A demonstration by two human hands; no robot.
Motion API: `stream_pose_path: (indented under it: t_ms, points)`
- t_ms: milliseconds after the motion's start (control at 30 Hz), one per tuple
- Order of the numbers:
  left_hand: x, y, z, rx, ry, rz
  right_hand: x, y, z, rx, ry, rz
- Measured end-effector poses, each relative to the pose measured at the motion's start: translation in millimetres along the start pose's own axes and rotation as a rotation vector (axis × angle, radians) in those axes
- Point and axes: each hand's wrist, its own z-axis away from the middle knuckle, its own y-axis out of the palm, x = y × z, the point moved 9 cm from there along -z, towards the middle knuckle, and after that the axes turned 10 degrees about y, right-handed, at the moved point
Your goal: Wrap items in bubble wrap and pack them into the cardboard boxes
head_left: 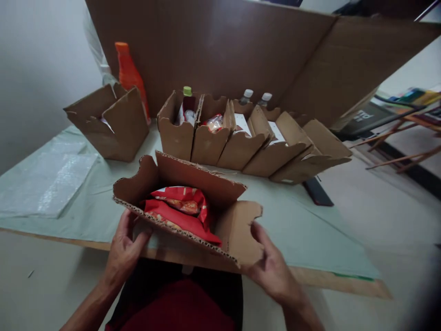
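Observation:
I hold an open brown cardboard box (206, 184) at the near edge of the table. Red snack packets (182, 209) lie inside it. My left hand (124, 250) grips the box's near left flap, thumb over the corrugated edge. My right hand (272, 266) clasps the near right flap (241, 230) from below and beside it. Both hands are closed on the cardboard.
A row of several open cardboard boxes (255, 147) with bottles and packets stands behind, a separate box (110, 124) and an orange bottle (129, 73) at the left. A large cardboard sheet (223, 46) rises at the back. Bubble wrap (44, 184) lies left; a dark flat object (317, 193) lies right.

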Motion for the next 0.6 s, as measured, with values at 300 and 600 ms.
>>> stream_pose_path:
  t_ms: [300, 600]
  points:
    - [-22.2, 80.9, -60.5, 0.114, 0.187, 0.029, -6.1, -10.7, -88.6, -0.265, -0.005, 0.098]
    - [-11.5, 139.4, -101.7, 0.317, 0.365, -0.327, -78.5, -54.0, -104.0, -0.403, 0.244, 0.078]
